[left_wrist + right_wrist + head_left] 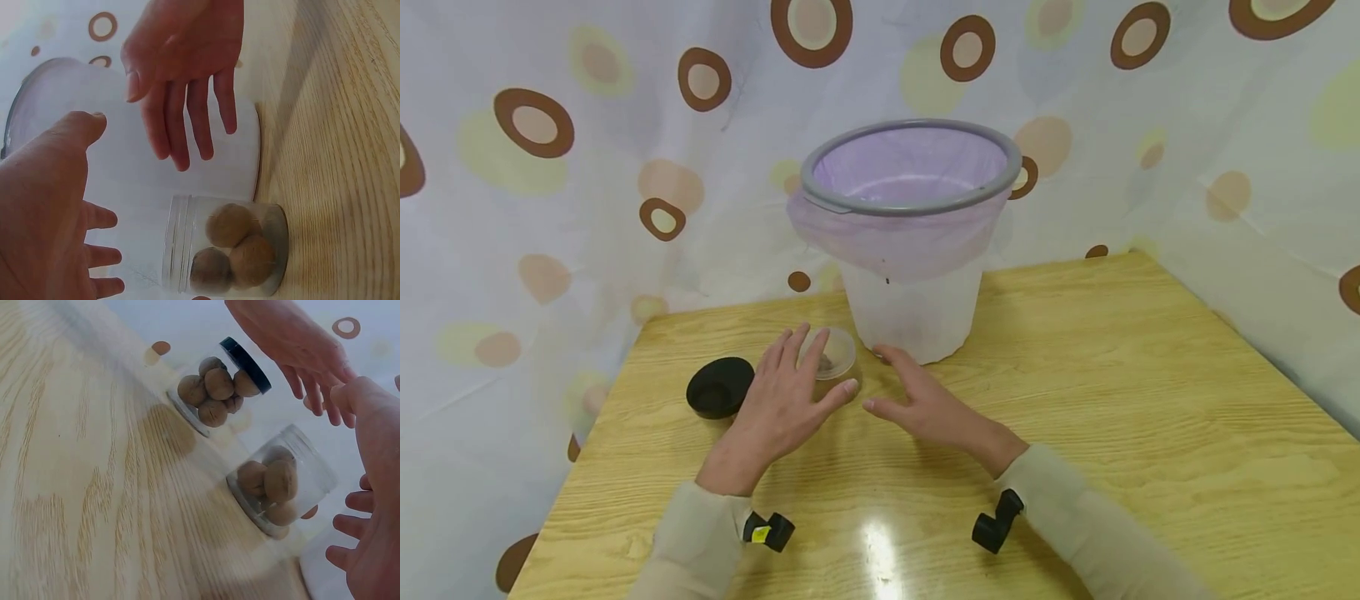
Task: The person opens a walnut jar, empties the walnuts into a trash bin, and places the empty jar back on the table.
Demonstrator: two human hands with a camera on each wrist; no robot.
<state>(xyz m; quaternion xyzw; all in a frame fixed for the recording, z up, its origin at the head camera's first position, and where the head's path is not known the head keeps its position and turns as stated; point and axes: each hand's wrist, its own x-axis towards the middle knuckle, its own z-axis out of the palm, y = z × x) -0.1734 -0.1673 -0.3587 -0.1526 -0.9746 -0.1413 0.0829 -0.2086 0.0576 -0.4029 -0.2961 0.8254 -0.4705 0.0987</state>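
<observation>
A clear open jar (842, 354) stands on the table between the hands, partly covered by left fingers in the head view. Several round, brown, walnut-like balls (253, 259) lie in its lower part. The left hand (778, 408) is just beside and above this jar, its fingers extended and nothing in its grasp. To the jar's right, the right hand (928, 408) reaches inward with thumb and fingers spread, holding nothing. A second clear jar (199, 372), capped by a black lid (721, 385), stands left of the left hand. Similar brown balls (219, 383) fill it.
Behind the open jar rises a white bin (910, 317) with a grey rim (917, 208) and a purple liner bag (910, 242). The wooden table (1135, 400) extends to the right. A curtain with circle patterns (625, 100) hangs along the back and sides.
</observation>
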